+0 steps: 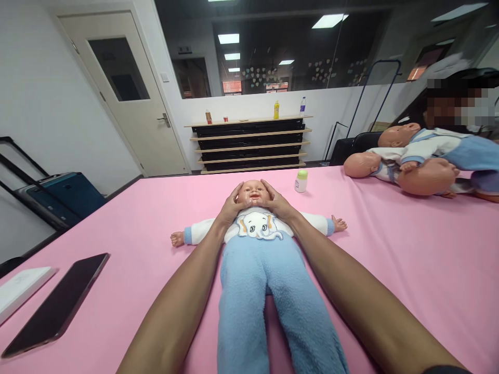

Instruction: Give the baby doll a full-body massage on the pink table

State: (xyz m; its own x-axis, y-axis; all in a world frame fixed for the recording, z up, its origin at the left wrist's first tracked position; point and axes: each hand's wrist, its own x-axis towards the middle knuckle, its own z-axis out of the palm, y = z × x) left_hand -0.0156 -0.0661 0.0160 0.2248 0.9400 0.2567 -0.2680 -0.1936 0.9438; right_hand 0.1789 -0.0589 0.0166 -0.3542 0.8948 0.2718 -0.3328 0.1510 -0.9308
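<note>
A baby doll (260, 259) lies on its back on the pink-covered table (390, 249), its arms stretched out sideways and its legs toward me. It wears a white top with an elephant face and fuzzy light-blue trousers. My left hand (231, 205) cups one side of the doll's head, and my right hand (277, 202) cups the other. Both thumbs rest by its cheeks and chin, while the other fingers wrap up along the sides of the head. Past my right hand stands a small white jar with a green lid (301, 182).
More dolls (424, 166) lie piled at the right, near a partly visible person. A dark phone (58, 306) and a white box (23, 288) lie at the left. Beyond the table are a shelf with bottles (249, 137), a door (113, 93) and a blue suitcase (66, 197).
</note>
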